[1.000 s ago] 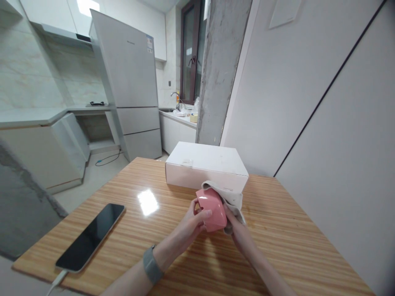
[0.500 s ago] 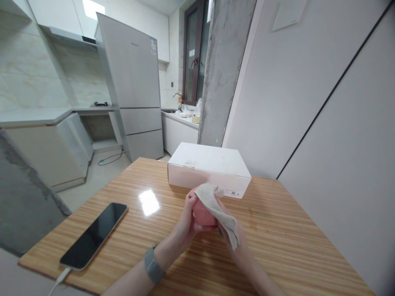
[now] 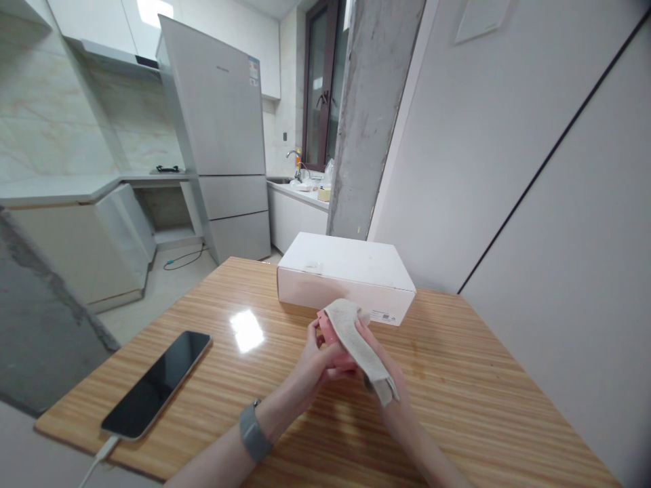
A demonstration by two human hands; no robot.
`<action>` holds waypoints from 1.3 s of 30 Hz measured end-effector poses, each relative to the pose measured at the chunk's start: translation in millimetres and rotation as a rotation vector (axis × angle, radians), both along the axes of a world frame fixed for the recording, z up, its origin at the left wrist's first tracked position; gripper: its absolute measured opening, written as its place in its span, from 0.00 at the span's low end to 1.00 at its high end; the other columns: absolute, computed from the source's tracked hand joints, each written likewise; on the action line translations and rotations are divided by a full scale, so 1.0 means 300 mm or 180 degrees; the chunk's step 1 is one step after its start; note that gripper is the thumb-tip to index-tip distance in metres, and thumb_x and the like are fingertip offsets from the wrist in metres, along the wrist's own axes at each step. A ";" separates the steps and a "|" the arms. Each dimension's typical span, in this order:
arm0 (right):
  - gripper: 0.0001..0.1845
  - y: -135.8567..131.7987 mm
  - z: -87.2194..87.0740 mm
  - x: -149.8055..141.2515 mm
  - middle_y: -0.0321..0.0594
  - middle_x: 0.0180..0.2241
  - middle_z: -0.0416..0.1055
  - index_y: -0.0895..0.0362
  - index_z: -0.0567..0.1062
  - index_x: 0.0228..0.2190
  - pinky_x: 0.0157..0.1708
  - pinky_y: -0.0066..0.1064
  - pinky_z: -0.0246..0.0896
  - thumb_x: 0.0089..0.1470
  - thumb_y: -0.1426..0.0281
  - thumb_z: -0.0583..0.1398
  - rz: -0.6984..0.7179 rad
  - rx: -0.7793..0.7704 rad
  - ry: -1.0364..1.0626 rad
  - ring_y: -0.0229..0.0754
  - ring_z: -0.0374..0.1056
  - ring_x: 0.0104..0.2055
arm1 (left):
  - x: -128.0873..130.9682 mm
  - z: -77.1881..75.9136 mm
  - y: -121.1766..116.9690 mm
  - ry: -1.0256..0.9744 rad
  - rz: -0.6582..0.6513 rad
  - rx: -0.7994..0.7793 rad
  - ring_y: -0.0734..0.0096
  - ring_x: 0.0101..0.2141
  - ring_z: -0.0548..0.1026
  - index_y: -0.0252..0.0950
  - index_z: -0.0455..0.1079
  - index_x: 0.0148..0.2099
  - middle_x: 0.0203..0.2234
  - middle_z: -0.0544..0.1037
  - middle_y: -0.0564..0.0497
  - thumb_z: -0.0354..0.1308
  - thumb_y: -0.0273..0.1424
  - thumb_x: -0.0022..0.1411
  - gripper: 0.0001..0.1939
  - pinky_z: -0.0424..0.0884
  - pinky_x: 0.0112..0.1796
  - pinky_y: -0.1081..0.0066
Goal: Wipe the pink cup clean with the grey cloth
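Observation:
My left hand, with a grey band on its wrist, is closed around a small pink object whose kind I cannot make out. A light grey cloth is draped over the pink object's top and right side. My right hand grips this cloth against the object, and the cloth's loose end hangs back over the right wrist. Both hands are above the wooden table, just in front of a white cardboard box. The cloth and fingers hide most of the pink object.
A black-screened phone with a white charging cable lies at the left of the wooden table. A white wall borders the table on the right. Beyond stand a grey fridge and a kitchen counter with a sink.
The pink object has turned in my left hand, and the thumb now lies across its near side. The cloth covers more of it. My right hand stays on the cloth.

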State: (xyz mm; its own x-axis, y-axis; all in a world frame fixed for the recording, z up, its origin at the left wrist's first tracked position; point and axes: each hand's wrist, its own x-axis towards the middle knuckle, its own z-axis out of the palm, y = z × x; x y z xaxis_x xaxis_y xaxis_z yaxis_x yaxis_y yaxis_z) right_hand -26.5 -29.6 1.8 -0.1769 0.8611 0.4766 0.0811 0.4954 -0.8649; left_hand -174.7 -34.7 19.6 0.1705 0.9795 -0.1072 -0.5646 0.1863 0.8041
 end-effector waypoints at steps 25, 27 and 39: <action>0.24 -0.021 0.018 0.007 0.35 0.66 0.51 0.44 0.63 0.59 0.64 0.49 0.45 0.61 0.63 0.53 0.0114 0.0463 -0.0497 0.51 0.49 0.66 | -0.044 0.020 0.004 -0.0921 -0.0610 0.0027 0.69 0.36 0.76 0.41 0.63 0.56 0.39 0.77 0.50 0.61 0.35 0.59 0.23 0.74 0.38 0.69; 0.24 -0.015 0.010 0.000 0.34 0.64 0.54 0.42 0.63 0.58 0.64 0.48 0.47 0.61 0.62 0.53 -0.0003 0.0223 -0.0190 0.50 0.52 0.65 | -0.041 0.021 0.002 -0.0726 -0.0562 0.0098 0.67 0.36 0.77 0.46 0.59 0.58 0.42 0.76 0.50 0.63 0.32 0.57 0.28 0.76 0.36 0.66; 0.24 -0.031 0.020 0.015 0.34 0.67 0.48 0.42 0.64 0.58 0.63 0.52 0.45 0.60 0.60 0.54 0.0233 0.0722 -0.1066 0.54 0.46 0.67 | -0.050 -0.019 0.043 -0.1162 -0.0750 -0.0557 0.63 0.34 0.78 0.36 0.67 0.55 0.37 0.80 0.46 0.52 0.53 0.59 0.31 0.72 0.36 0.68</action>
State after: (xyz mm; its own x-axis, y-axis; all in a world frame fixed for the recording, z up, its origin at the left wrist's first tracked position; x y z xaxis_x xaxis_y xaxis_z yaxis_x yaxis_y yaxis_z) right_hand -22.0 -39.0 7.9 -0.4113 0.7203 0.5586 0.2972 0.6853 -0.6648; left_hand -189.8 -21.9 13.9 0.4435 0.8821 -0.1591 -0.7307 0.4586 0.5058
